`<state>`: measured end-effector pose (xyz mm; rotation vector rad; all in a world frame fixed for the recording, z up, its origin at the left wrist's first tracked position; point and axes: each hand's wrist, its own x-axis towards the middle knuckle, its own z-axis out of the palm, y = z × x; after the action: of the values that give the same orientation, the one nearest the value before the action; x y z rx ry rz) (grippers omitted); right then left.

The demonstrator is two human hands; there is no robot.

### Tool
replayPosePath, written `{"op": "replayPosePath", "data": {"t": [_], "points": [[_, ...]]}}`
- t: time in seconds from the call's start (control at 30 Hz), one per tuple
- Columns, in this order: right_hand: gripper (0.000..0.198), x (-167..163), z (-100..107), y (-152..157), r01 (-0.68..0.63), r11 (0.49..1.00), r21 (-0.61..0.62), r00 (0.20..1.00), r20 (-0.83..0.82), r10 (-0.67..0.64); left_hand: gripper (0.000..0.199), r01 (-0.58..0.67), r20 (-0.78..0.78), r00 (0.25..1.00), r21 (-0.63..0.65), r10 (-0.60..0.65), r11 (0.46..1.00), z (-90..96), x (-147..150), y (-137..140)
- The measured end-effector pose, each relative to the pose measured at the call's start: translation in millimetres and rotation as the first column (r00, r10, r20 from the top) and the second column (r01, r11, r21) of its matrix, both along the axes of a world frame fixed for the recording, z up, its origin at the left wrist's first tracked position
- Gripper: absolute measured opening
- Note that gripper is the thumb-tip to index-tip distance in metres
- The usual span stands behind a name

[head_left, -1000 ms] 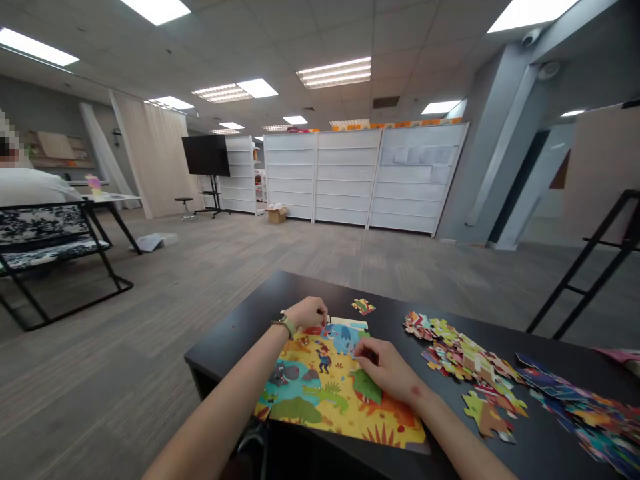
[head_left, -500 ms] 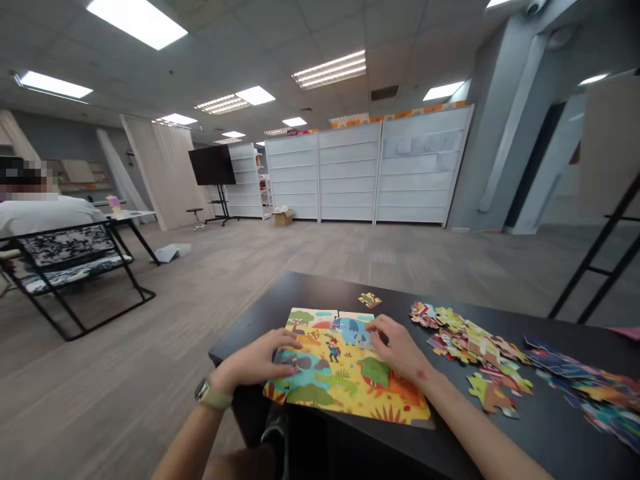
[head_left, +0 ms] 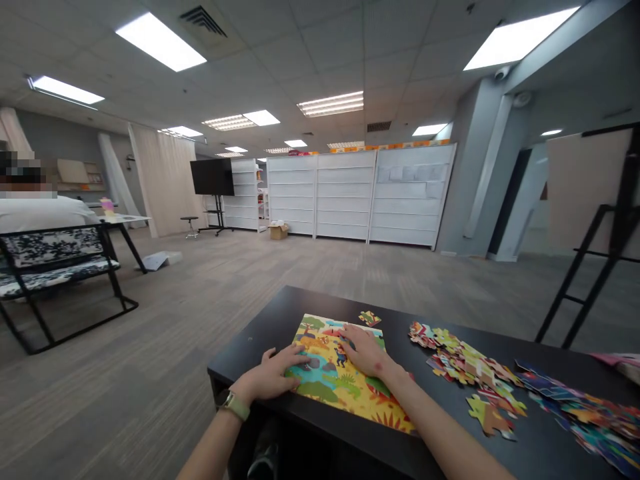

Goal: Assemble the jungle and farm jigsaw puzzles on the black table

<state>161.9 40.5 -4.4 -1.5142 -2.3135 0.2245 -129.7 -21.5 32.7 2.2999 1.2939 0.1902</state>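
A colourful jigsaw puzzle [head_left: 345, 390] with animal pictures lies on the black table near its front edge. My left hand [head_left: 270, 375] rests along the puzzle's left edge, fingers apart, with the fingertips on the blue water part. Flat across the upper middle of the puzzle lies my right hand [head_left: 364, 349], fingers stretched out and pointing up and left. It hides much of the upper right part. Just beyond the puzzle's far edge sits one loose puzzle piece [head_left: 370, 318], touched by neither hand.
Right of the puzzle is a heap of loose jigsaw pieces [head_left: 470, 360]. Farther right lies a second, darker heap of pieces [head_left: 590, 407]. The black table [head_left: 265, 333] ends close to my left hand. A person [head_left: 47, 210] sits at the far left.
My right hand has moved left from the puzzle's right part to its upper middle and flattened out. My left hand stays at the left edge. The head view has tilted up.
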Motion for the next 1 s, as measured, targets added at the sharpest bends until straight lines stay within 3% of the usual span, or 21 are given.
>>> {"op": "replayPosePath", "data": {"t": [0.17,0.3,0.43,0.53,0.67,0.9,1.0], "points": [[0.050,0,-2,4,0.046,0.999,0.008,0.997,0.054,-0.047,0.040,-0.053,0.086,0.995,0.118,0.043,0.992,-15.2,-1,-7],[0.053,-3,3,5,0.022,1.000,0.017,0.995,0.094,-0.024,0.028,-0.094,0.132,0.989,0.155,0.074,0.983,-16.2,0,-7],[0.055,-5,11,2,0.002,1.000,0.024,0.989,0.151,-0.006,0.023,-0.187,0.157,0.977,0.311,0.144,0.932,-13.4,28,-5],[0.058,-5,13,0,-0.006,1.000,0.021,0.987,0.162,0.003,0.030,-0.153,0.126,0.986,0.408,0.111,0.900,-14.5,63,-7],[0.058,-1,10,1,-0.009,1.000,0.003,0.986,0.165,0.008,0.049,-0.096,0.064,0.995,0.424,0.076,0.901,-22.6,97,-2],[0.059,0,0,3,-0.002,0.998,-0.059,0.991,0.133,0.010,0.084,-0.056,-0.054,0.996,0.307,0.076,0.950,-28.1,106,42],[0.065,4,-3,10,0.015,0.999,-0.039,0.997,0.074,-0.012,0.086,-0.023,-0.067,0.997,0.322,0.047,0.946,-27.0,111,54]]}}
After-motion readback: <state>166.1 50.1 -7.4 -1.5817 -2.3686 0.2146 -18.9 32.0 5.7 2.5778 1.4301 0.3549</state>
